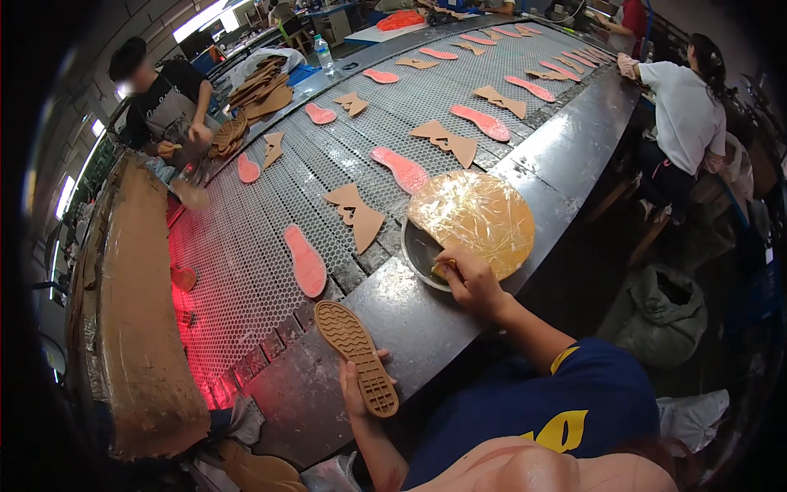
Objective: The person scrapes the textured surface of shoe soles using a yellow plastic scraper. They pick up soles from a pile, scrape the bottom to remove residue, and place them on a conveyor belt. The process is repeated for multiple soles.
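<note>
My left hand (352,392) grips a tan rubber shoe sole (354,353) by its edges, the patterned tread facing up, over the near metal edge of the conveyor. My right hand (473,280) is closed at the rim of a round grey bowl (420,248). Its fingers pinch a small yellowish piece (443,268), mostly hidden, whose kind I cannot make out. A round tan board (479,217) wrapped in shiny clear film covers much of the bowl. Just beyond the sole lies a pink sole-shaped piece (304,261) on the mesh.
Pink sole-shaped pieces and tan cut pieces (356,215) lie in rows along the mesh conveyor (238,271). Red light glows under a brown cover (135,312) at left. One person (176,102) works across the belt, another (684,115) at right. A sack (660,316) stands on the floor.
</note>
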Tool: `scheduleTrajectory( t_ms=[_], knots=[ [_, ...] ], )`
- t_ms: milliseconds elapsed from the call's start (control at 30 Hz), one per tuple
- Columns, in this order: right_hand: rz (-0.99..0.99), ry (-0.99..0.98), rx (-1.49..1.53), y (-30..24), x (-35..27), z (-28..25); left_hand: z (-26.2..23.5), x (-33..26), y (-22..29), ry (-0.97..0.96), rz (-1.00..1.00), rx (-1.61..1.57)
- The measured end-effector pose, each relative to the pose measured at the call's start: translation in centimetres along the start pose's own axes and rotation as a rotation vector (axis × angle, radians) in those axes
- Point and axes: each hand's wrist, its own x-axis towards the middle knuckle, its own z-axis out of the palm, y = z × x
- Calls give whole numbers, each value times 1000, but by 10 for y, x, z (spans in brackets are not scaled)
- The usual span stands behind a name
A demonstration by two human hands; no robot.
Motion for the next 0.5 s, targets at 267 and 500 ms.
scheduleTrajectory(
  t_ms=[267, 500],
  knots=[
    [-66, 97, 35, -1, -1, -4, 1, 1, -2, -2, -1, 28],
    [-111, 209, 49, 7, -9, -3, 1, 4, -6, 60, 34, -198]
  ],
)
